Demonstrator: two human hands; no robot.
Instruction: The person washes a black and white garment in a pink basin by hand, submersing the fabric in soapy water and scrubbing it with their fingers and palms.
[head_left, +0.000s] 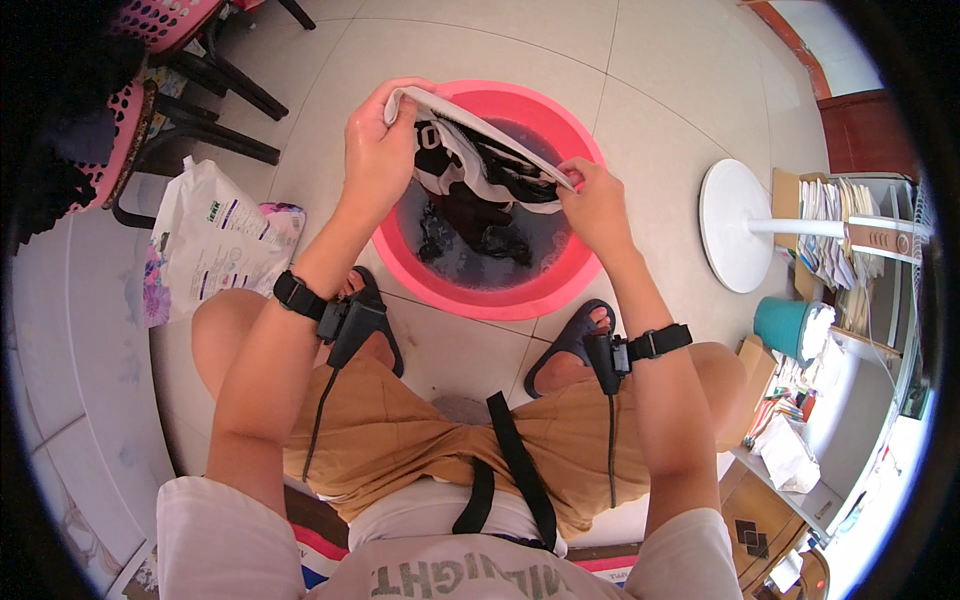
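Observation:
A wet black and white garment (480, 161) is stretched between my two hands over a round pink plastic basin (487, 306). My left hand (382, 142) grips one end of its white edge, thumb on top. The other end of that edge is pinched in my right hand (592, 196), near the basin's right rim. The garment's dark lower part hangs into grey, slightly foamy water (480, 277). Whether other pieces lie under the water, I cannot tell.
Left of the basin stands a white detergent pouch (217, 232), with pink perforated chairs (112, 150) beyond. At right are a fan's round white base (735, 225), a teal bucket (780, 326) and shelves of papers (832, 232). My sandalled feet flank the basin's near side.

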